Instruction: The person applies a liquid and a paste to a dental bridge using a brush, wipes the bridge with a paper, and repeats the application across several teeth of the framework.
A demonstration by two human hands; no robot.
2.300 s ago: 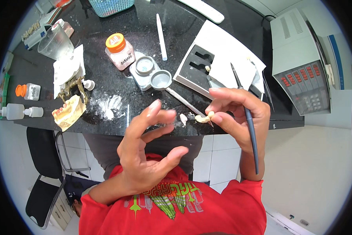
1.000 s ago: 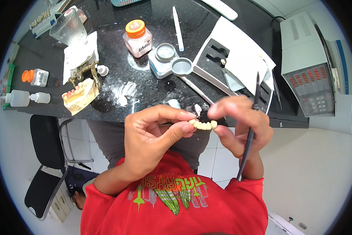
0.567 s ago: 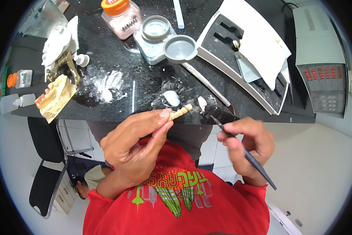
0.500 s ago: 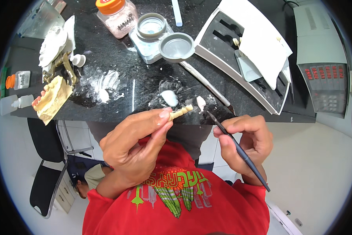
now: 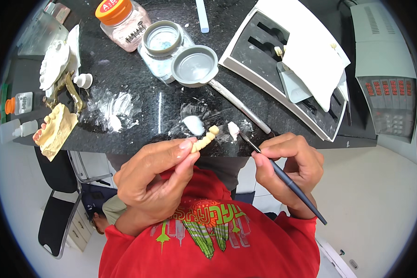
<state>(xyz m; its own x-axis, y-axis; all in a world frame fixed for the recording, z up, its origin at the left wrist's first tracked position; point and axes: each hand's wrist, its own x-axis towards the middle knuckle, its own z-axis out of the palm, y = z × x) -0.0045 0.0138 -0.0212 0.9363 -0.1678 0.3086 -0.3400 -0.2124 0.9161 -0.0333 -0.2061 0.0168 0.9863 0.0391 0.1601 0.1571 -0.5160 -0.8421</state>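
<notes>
Between thumb and forefinger, my left hand (image 5: pixel 155 171) pinches one end of a cream dental bridge (image 5: pixel 205 139), a curved row of several teeth. My right hand (image 5: pixel 289 169) grips a dark slim brush (image 5: pixel 287 181) like a pen. Its tip touches or nearly touches a small pinkish-white mound of paste (image 5: pixel 234 130) on the black bench. Just beyond the bridge lies a pale bluish-white mound (image 5: pixel 193 125). White powder smears (image 5: pixel 118 111) spread further left.
A dental cast on an articulator (image 5: pixel 60 123) stands at the left. Behind are an orange-lidded jar (image 5: pixel 124 28) and an open grey-lidded jar (image 5: pixel 164 51). A metal-handled tool (image 5: pixel 241 106) lies before a white case (image 5: pixel 264 88). A control unit (image 5: pixel 389 92) stands far right.
The brush tip has come down to the pinkish-white mound. My left hand has tilted the bridge more upright. The view has shifted a little.
</notes>
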